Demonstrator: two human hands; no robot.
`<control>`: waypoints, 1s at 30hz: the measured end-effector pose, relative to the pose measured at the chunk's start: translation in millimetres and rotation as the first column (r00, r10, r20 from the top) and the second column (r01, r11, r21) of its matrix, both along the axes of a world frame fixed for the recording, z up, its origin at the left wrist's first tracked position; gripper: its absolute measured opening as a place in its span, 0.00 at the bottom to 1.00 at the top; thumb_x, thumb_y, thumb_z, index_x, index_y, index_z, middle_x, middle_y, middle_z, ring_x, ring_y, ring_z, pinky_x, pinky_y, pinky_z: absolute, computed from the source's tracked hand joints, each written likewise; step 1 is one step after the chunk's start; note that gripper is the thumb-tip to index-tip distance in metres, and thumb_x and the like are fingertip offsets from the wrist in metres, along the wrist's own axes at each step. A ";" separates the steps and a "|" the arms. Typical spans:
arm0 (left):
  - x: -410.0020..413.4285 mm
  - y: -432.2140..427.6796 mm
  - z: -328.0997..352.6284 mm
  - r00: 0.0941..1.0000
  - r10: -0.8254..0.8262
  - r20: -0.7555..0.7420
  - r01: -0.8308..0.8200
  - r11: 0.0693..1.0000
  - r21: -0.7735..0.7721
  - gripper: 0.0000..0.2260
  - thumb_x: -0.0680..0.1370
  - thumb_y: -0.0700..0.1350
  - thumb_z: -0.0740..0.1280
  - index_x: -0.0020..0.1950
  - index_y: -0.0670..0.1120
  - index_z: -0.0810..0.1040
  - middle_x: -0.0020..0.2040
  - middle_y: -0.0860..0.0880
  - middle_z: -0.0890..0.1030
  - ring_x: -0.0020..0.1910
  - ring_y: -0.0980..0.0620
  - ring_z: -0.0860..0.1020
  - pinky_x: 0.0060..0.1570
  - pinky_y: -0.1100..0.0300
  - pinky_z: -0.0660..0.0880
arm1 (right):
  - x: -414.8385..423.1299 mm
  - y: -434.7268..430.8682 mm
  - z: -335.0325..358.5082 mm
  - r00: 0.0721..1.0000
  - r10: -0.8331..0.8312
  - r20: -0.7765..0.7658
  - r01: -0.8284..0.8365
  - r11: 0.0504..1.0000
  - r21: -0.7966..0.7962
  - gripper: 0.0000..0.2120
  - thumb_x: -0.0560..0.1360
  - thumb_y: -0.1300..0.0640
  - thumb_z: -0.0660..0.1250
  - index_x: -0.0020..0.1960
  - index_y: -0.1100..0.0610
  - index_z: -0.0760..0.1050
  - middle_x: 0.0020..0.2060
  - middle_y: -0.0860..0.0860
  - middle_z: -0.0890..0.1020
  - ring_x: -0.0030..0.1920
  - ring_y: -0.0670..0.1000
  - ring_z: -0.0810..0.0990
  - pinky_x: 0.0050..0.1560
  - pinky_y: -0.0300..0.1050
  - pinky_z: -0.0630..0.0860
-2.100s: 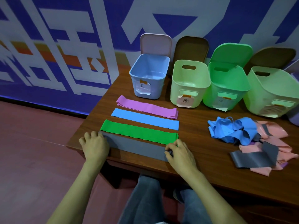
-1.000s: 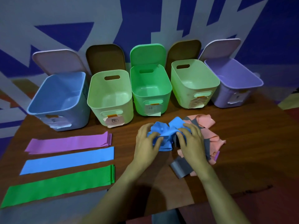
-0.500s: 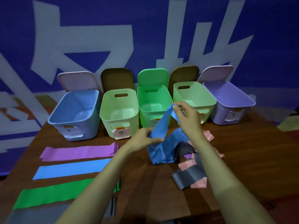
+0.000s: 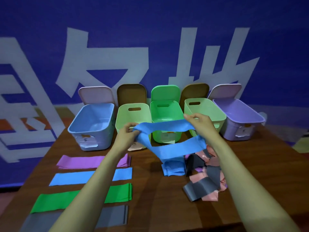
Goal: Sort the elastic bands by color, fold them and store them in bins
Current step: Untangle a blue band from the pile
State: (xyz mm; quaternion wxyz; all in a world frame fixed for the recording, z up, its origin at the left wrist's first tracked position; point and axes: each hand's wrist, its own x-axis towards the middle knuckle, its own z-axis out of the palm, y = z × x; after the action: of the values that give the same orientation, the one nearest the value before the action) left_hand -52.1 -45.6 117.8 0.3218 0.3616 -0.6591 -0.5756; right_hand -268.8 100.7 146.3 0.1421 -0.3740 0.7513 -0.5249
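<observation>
A blue elastic band [image 4: 168, 129] is stretched as a loop in the air in front of the bins. My left hand [image 4: 127, 133] grips its left end and my right hand [image 4: 199, 122] pinches its upper right edge. The loop's lower strip sags toward another blue band [image 4: 173, 168] lying on the table. Beside that lies a jumbled pile of grey and pink bands [image 4: 205, 176]. Flat on the left lie a purple band [image 4: 80, 162], a blue band [image 4: 73, 179], a green band [image 4: 55, 201] and a grey band [image 4: 113, 216].
Five open bins stand in a row at the back of the brown table [image 4: 260, 178]: a blue bin [image 4: 92, 126], a pale green bin [image 4: 132, 118], a green bin [image 4: 165, 114], another pale green bin [image 4: 205, 111] and a purple bin [image 4: 240, 121]. A blue wall rises behind them.
Both hands have lifted the blue band out of the pile and pulled it apart into a wide loop. The head camera has tilted up slightly.
</observation>
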 end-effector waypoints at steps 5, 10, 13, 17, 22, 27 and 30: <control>15.8 -10.0 2.9 0.990 0.022 0.143 -0.012 0.997 -0.070 0.15 0.77 0.35 0.54 0.54 0.46 0.78 0.49 0.43 0.77 0.44 0.48 0.75 0.43 0.57 0.73 | -7.2 9.8 -13.1 0.978 0.198 0.068 -0.206 0.970 0.127 0.05 0.73 0.50 0.70 0.44 0.50 0.77 0.43 0.51 0.80 0.45 0.50 0.77 0.47 0.45 0.71; 13.8 6.8 4.9 0.993 -0.115 0.039 0.113 0.992 0.060 0.12 0.79 0.37 0.53 0.52 0.43 0.76 0.46 0.43 0.77 0.43 0.50 0.75 0.39 0.62 0.74 | -8.7 3.5 -19.7 0.991 0.097 0.095 -0.095 0.995 -0.025 0.20 0.72 0.42 0.65 0.41 0.60 0.77 0.38 0.65 0.77 0.41 0.51 0.73 0.45 0.47 0.67; 11.2 13.1 1.9 0.977 -0.064 -0.202 0.107 0.972 0.211 0.08 0.77 0.37 0.56 0.43 0.42 0.73 0.39 0.45 0.77 0.39 0.49 0.75 0.38 0.60 0.73 | -8.8 1.9 -25.0 0.997 0.067 0.023 -0.066 0.997 -0.041 0.26 0.69 0.37 0.62 0.41 0.63 0.76 0.36 0.67 0.74 0.37 0.51 0.71 0.42 0.46 0.65; 10.1 17.2 9.2 0.936 0.003 -0.353 0.115 0.943 0.314 0.08 0.76 0.34 0.56 0.44 0.41 0.73 0.34 0.47 0.79 0.29 0.54 0.77 0.28 0.62 0.75 | -4.7 2.7 -26.9 0.998 0.048 -0.031 -0.048 0.998 -0.031 0.20 0.75 0.44 0.65 0.34 0.59 0.73 0.30 0.62 0.68 0.33 0.51 0.67 0.39 0.45 0.61; 16.4 7.0 10.3 0.990 -0.133 -0.054 0.141 0.971 0.192 0.08 0.78 0.34 0.58 0.48 0.44 0.74 0.41 0.44 0.78 0.35 0.51 0.78 0.33 0.62 0.75 | -6.9 6.8 -36.3 0.991 0.121 0.059 -0.124 0.991 0.042 0.16 0.76 0.46 0.65 0.42 0.59 0.79 0.40 0.57 0.80 0.44 0.50 0.76 0.48 0.44 0.70; 30.9 -1.4 -2.9 0.932 -0.342 0.118 0.301 0.914 0.274 0.09 0.77 0.34 0.64 0.56 0.42 0.72 0.49 0.43 0.79 0.42 0.50 0.81 0.37 0.62 0.79 | -14.3 9.5 -42.7 0.987 0.036 0.159 -0.033 0.999 -0.023 0.11 0.75 0.53 0.67 0.45 0.62 0.78 0.38 0.47 0.79 0.44 0.45 0.76 0.45 0.39 0.69; 35.3 -4.2 -10.0 0.894 -0.442 0.072 0.402 0.863 0.306 0.08 0.73 0.39 0.71 0.50 0.41 0.76 0.46 0.44 0.83 0.42 0.52 0.83 0.40 0.63 0.79 | -17.4 10.6 -46.1 0.980 0.012 0.199 -0.003 0.999 -0.042 0.11 0.76 0.53 0.67 0.45 0.63 0.78 0.38 0.52 0.79 0.42 0.47 0.75 0.44 0.40 0.69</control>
State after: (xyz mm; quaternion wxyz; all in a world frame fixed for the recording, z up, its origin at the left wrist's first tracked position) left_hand -16.8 -49.7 107.8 0.0856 0.2900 -0.6539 -0.6935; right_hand -286.1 111.3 100.2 0.2108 -0.3254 0.7207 -0.5747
